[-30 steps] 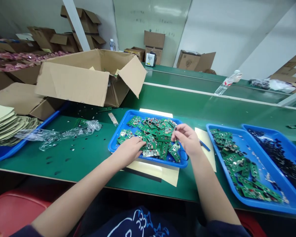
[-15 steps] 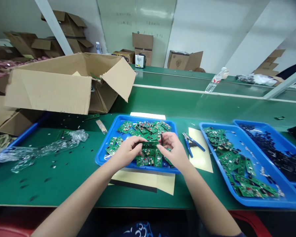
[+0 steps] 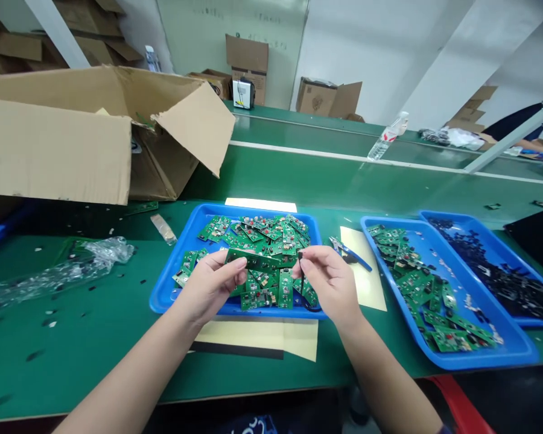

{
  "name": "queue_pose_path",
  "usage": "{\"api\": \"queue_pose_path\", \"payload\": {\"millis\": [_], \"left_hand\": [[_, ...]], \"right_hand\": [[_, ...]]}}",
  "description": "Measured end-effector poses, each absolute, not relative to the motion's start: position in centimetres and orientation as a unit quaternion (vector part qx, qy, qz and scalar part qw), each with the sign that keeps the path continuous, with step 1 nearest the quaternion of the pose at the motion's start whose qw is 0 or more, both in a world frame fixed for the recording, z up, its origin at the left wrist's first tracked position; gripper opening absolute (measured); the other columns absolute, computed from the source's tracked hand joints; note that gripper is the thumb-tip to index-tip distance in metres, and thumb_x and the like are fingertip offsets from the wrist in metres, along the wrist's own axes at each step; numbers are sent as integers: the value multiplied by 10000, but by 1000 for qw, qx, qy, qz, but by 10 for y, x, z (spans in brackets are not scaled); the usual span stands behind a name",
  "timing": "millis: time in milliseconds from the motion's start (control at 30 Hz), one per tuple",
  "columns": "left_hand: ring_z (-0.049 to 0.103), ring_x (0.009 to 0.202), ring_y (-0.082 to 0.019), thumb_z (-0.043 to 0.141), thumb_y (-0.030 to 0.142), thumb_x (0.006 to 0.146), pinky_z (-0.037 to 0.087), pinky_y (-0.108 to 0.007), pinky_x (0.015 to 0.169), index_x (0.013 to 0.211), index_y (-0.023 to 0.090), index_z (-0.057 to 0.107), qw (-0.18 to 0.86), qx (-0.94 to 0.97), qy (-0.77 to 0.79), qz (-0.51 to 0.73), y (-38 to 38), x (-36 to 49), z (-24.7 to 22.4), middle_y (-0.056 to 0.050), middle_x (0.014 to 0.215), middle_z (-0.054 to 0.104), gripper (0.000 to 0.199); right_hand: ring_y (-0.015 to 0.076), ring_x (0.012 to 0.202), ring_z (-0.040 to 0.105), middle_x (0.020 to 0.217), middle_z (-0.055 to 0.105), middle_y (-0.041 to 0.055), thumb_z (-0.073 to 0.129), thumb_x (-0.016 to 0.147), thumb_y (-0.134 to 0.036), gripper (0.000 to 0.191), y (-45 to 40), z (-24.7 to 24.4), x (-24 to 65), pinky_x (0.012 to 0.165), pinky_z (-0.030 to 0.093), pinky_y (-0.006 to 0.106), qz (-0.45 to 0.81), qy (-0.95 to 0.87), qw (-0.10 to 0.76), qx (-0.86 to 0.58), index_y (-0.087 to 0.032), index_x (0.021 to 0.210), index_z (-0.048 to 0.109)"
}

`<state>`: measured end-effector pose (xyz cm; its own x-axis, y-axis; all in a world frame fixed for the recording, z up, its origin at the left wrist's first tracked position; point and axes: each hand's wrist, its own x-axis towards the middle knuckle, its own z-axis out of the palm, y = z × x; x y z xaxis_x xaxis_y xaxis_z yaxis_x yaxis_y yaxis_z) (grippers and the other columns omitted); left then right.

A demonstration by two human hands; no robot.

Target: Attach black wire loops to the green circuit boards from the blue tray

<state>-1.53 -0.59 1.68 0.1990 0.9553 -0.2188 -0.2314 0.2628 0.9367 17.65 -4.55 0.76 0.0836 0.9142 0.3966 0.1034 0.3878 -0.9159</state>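
Over the middle blue tray (image 3: 163,288), my left hand (image 3: 212,282) grips the left end of a long green circuit board (image 3: 260,260). My right hand (image 3: 330,280) pinches a thin black piece (image 3: 302,272) beside the board's right end, with a small gap between them. Beneath both hands lie many green boards (image 3: 262,298) heaped in that tray. Blue-handled pliers (image 3: 355,256) rest on a cream sheet (image 3: 373,292) to the right of my right hand.
At right, one blue tray (image 3: 461,360) holds circuit boards and another (image 3: 531,319) holds black parts. A big open carton (image 3: 54,150) stands at left, near crumpled plastic (image 3: 111,250). A water bottle (image 3: 387,138) leans behind. A person's arm (image 3: 536,146) shows far right.
The view has shifted, so the carton sits further left. My hands are further apart, the board shows more of its length, and the black piece has separated from its right end.
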Motion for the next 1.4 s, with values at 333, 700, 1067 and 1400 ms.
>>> {"api": "queue_pose_path", "payload": {"millis": [333,700,1067,1400], "left_hand": [[477,343,-97,603,390,720,376,-194,349,724,183,531,729,473,391,303,-18,-3,18,42,487,562,219],[481,483,-131,477,392,749,399,-220,466,519,184,521,639,577,437,258,-19,0,11,13,468,505,314],[469,464,-140,369,352,765,380,-232,448,487,175,549,673,558,428,228,-18,-4,5,-10,465,512,376],[497,523,-129,387,236,738,423,-237,553,709,181,513,672,583,390,239,-20,0,9,22,560,552,140]], "right_hand": [[140,665,632,787,671,17,474,872,-146,307,-59,7,169,622,554,291,184,-728,494,-438,-247,1149,558],[152,693,612,956,674,48,428,878,-130,504,-54,-2,163,645,540,306,133,-796,442,-392,-241,1360,337],[160,808,641,1031,660,57,431,868,-95,498,-53,-2,163,694,553,318,157,-791,443,-392,-237,1340,356],[153,750,636,819,682,24,433,867,-88,444,-52,-2,160,733,545,314,134,-811,423,-381,-197,1297,416]]}}
